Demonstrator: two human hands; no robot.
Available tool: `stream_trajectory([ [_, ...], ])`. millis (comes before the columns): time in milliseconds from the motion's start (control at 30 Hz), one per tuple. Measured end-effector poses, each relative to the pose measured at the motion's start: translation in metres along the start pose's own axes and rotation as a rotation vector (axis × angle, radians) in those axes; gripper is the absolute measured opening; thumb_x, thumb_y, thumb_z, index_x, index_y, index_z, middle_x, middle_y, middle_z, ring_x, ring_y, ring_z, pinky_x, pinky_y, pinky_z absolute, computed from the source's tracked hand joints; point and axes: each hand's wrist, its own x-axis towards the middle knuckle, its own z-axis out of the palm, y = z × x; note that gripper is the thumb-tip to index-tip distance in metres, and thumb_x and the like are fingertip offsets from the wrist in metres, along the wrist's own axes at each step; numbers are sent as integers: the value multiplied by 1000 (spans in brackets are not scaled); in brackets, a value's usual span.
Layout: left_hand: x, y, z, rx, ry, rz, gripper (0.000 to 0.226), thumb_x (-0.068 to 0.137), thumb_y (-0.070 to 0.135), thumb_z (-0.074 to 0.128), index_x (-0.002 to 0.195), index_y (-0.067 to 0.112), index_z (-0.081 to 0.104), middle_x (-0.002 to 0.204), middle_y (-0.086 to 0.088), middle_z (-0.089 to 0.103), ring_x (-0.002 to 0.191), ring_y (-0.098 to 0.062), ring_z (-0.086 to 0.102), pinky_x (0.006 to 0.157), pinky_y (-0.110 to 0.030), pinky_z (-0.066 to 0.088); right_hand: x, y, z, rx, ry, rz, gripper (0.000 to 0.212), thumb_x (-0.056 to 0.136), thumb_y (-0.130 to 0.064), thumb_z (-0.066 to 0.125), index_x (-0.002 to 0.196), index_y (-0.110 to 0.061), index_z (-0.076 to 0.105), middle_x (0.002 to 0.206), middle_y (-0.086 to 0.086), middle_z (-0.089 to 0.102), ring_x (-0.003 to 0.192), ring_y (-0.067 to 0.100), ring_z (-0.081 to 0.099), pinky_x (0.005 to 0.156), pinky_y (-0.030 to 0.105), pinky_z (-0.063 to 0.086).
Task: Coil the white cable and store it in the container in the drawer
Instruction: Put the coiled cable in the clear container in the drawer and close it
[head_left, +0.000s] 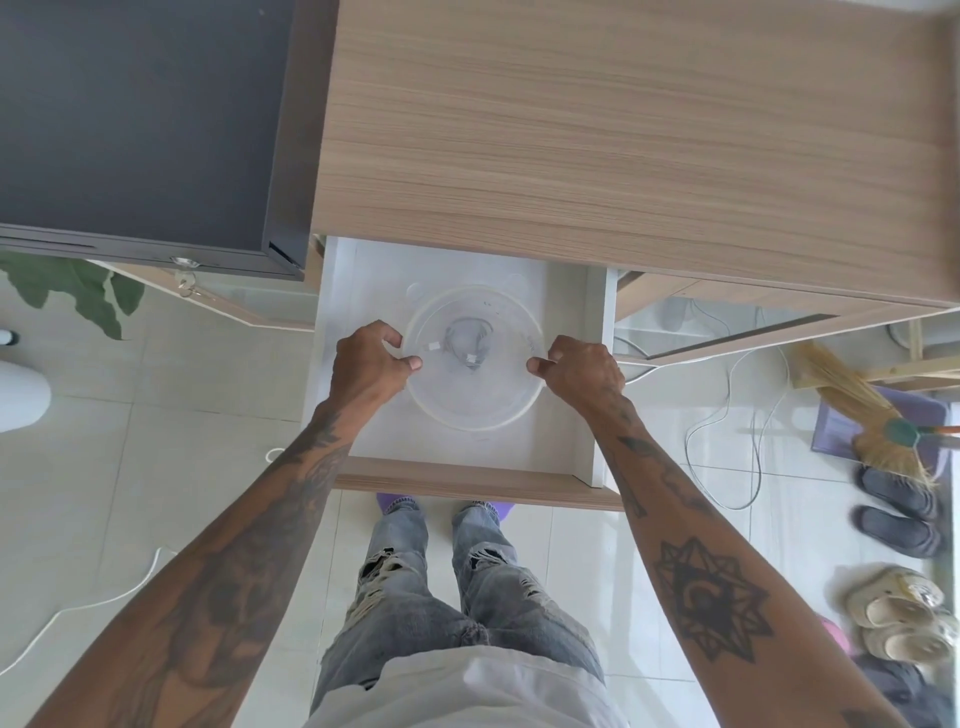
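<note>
A round clear plastic container (475, 400) with its translucent lid on sits in the open white drawer (571, 441). Through the lid I see the coiled white cable (465, 343) lying at the container's middle. My left hand (371, 364) grips the lid's left rim, thumb on top. My right hand (582, 371) grips the right rim the same way. Both hands press on the lid's edge.
The wooden desk top (623, 130) overhangs the drawer's back. A dark cabinet (145, 130) stands at the left. Loose white cords (727, 426) lie on the tiled floor, with a broom (862, 410) and several shoes (898, 525) at the right.
</note>
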Motion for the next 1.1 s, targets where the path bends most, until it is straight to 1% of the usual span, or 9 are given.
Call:
stream_trajectory([
  [267,4,5,0,59,-31,9,23,81,15,78,93,-2,69,94,-14,73,87,-30,66,72,-30,48,5,-3,-2,-145,-47,-10,44,94,-50,56,121,-16,60,123,12,58,114,32,58,79,33,40],
  [400,3,18,1,194,-84,8,23,84,14,73,97,-2,62,94,-13,67,98,-37,66,65,-33,50,0,-6,2,-182,120,72,65,86,-53,67,131,-10,46,128,13,47,121,31,49,86,37,44],
  [500,2,30,9,442,-121,75,81,84,7,71,150,12,23,146,-20,36,129,-39,43,94,-49,47,-3,-12,10,-60,133,146,56,86,-39,72,126,-7,49,122,10,61,116,28,60,86,35,47],
  [567,5,32,8,631,-118,237,102,83,7,72,156,16,2,158,-16,19,137,-38,31,102,-50,40,-5,-16,16,17,120,181,37,90,-28,70,117,-7,58,114,6,69,111,25,65,75,29,44],
  [667,22,28,1,733,-164,356,89,84,17,73,153,10,18,155,-13,28,138,-36,30,108,-49,35,-4,-19,26,70,105,151,18,94,-24,62,97,-8,68,96,8,71,101,25,69,66,27,42],
  [767,37,28,-6,558,-272,306,82,78,19,79,146,9,34,144,-13,40,135,-35,33,106,-48,37,1,-13,29,116,108,144,35,94,-23,61,64,-7,52,68,6,61,78,25,67,56,28,43],
  [867,43,30,-13,402,-335,270,79,71,13,85,138,6,45,135,-15,50,126,-33,44,102,-42,41,4,-7,27,162,87,136,41,91,-18,58,54,-7,43,73,14,70,62,24,61,45,25,39],
  [1000,30,29,-18,446,-265,242,83,74,25,85,142,10,41,138,-16,47,129,-34,42,104,-47,40,2,-19,18,15,120,66,22,86,-16,65,102,-5,57,113,13,62,98,29,62,63,27,39],
  [1100,-1,20,-14,582,110,153,73,76,44,80,128,3,49,126,-19,51,116,-38,51,88,-48,47,3,-27,9,-247,146,-167,87,81,-14,73,150,-19,20,138,12,35,119,32,46,76,35,44],
])
